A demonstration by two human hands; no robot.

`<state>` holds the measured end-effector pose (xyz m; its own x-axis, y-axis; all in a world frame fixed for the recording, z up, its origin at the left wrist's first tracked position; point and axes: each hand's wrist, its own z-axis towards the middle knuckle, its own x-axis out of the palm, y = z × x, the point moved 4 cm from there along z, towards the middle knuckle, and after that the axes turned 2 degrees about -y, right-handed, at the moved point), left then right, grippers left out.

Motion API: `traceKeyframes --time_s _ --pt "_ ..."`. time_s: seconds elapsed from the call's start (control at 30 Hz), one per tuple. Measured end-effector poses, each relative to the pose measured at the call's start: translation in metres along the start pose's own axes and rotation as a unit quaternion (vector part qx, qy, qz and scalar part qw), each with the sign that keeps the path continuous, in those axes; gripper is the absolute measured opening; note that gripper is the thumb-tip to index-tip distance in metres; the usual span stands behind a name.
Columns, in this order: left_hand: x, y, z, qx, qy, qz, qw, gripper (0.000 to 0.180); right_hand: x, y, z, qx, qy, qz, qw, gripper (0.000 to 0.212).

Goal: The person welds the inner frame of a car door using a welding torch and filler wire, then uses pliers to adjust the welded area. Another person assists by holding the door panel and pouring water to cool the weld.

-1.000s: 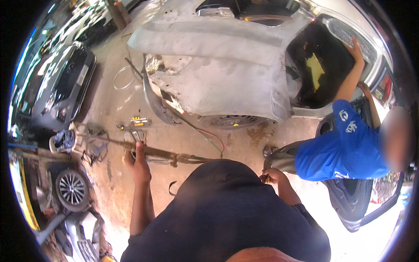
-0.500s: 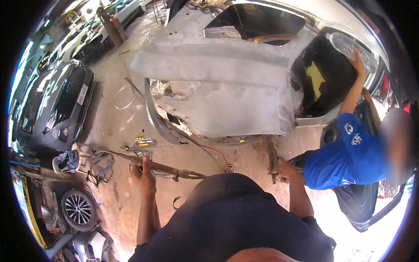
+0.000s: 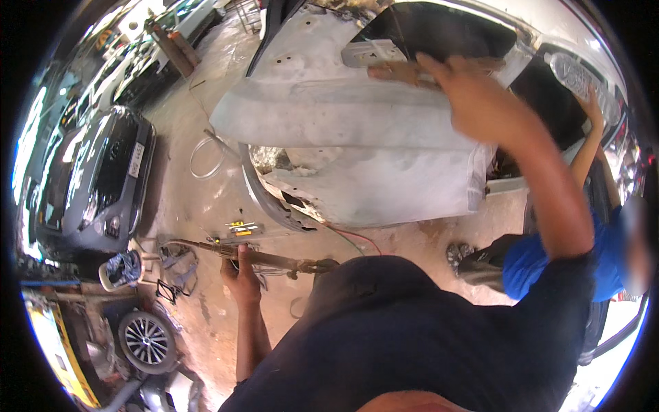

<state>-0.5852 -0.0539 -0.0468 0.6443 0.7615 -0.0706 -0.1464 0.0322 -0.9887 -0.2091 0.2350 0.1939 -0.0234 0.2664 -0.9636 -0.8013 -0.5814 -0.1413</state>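
My left hand (image 3: 240,276) is closed round the handle of a long gas welding torch (image 3: 281,262), whose thin bent tip points left. The torch's valve end reaches toward my body. My right arm stretches over the car's bare grey body panel (image 3: 384,117), with my right hand (image 3: 473,96) at the window opening. Motion smears the fingers, so their grip is unclear. A brownish, elongated thing (image 3: 401,73) lies beside those fingers at the sill; whether I hold it I cannot make out. The panel's lower front edge is jagged and torn.
To the right, a person in a blue shirt (image 3: 570,257) holds a clear plastic bottle (image 3: 576,75) against the car. A dark car (image 3: 96,185) stands left. Hand tools (image 3: 240,229), a hose coil (image 3: 206,158), a chair (image 3: 123,269) and a wheel (image 3: 147,341) occupy the floor.
My right hand has swung from low beside the co-worker, where it held a dark plier-like tool, up to the window opening. My left hand keeps the torch. The view has shifted slightly.
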Motion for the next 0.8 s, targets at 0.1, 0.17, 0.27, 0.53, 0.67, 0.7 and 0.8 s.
traceKeyframes --time_s 0.1,0.17,0.27,0.53,0.67,0.7,0.8 --pt "-0.003 0.007 0.034 0.009 0.005 0.047 0.999 0.023 0.009 0.001 0.070 0.036 0.049 -0.070 0.996 0.077" --pt "-0.006 0.011 0.058 -0.003 0.014 0.038 0.999 0.023 0.020 -0.004 0.098 0.092 0.110 -0.053 0.988 0.073" --pt "-0.008 0.011 0.085 0.007 0.038 -0.021 0.999 0.025 0.042 -0.013 0.123 0.104 0.188 -0.010 0.977 0.073" --pt "-0.015 0.021 0.128 0.022 0.054 0.030 0.998 0.028 0.046 -0.010 0.118 0.057 0.099 -0.037 0.993 0.074" --pt "-0.008 0.022 0.132 0.011 0.058 0.010 0.998 0.030 0.045 -0.011 0.118 0.037 0.066 -0.017 0.997 0.073" --pt "-0.008 0.022 0.131 0.014 0.057 0.018 0.998 0.030 0.047 -0.012 0.121 0.035 0.068 -0.011 0.997 0.073" --pt "-0.005 0.024 0.131 0.020 0.057 0.029 0.998 0.030 0.048 -0.008 0.124 0.042 0.069 -0.005 0.997 0.071"
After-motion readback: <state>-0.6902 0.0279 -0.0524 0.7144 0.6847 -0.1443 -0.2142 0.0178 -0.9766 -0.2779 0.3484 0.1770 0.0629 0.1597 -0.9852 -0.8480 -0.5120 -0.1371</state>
